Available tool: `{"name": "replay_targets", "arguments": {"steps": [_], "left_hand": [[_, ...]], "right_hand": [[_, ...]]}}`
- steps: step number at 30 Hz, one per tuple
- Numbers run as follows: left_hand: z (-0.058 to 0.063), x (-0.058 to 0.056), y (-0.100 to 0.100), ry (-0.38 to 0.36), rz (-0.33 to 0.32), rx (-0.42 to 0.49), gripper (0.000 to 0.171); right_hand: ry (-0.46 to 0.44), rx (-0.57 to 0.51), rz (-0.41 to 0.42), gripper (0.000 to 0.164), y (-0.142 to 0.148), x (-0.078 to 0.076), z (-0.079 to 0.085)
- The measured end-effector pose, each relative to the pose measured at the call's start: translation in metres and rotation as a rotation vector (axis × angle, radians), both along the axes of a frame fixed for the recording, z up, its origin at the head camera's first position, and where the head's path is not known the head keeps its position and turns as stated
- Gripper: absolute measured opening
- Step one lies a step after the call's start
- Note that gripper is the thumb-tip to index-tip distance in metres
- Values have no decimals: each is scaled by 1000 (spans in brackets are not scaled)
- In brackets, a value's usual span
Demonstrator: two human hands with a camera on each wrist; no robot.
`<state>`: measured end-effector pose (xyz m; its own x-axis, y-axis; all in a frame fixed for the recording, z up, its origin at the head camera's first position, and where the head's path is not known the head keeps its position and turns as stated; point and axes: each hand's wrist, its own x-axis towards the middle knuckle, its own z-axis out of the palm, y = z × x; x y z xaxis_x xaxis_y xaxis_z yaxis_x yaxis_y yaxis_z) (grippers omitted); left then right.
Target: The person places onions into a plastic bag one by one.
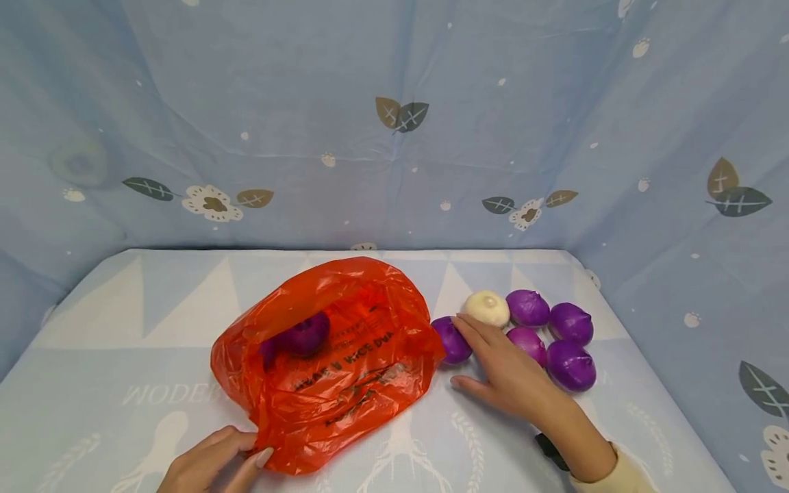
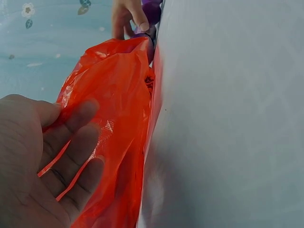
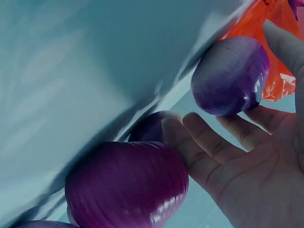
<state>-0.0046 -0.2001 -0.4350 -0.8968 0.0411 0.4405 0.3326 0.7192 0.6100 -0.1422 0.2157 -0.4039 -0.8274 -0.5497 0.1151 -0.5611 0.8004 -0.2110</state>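
Our left hand (image 1: 212, 460) pinches the red bag (image 1: 376, 404); beside it, our loosely spread right hand (image 1: 513, 373) touches a probably firm, slick onion (image 1: 450, 344), best cupped round its sides.

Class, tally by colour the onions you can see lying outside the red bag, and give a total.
White onion: 1
Purple onions, counting the pinker one: 5
Total visible outside the red bag: 6
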Motion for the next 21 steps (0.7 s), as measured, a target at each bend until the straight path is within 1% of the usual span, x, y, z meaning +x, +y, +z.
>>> {"name": "replay_targets", "arguments": {"steps": [3, 8, 14, 21], "left_hand": [[0, 0, 0, 13, -9, 6, 44], [0, 0, 0, 8, -5, 0, 45], [1, -1, 0, 39, -22, 17, 45], [2, 0, 1, 37, -15, 18, 45]], "right_hand": [[5, -18, -17, 86, -4, 0, -1], [25, -43, -54, 73, -11, 1, 0], [2, -62, -103, 70, -15, -3, 1], [-15, -95, -74, 70, -21, -7, 4]]}}
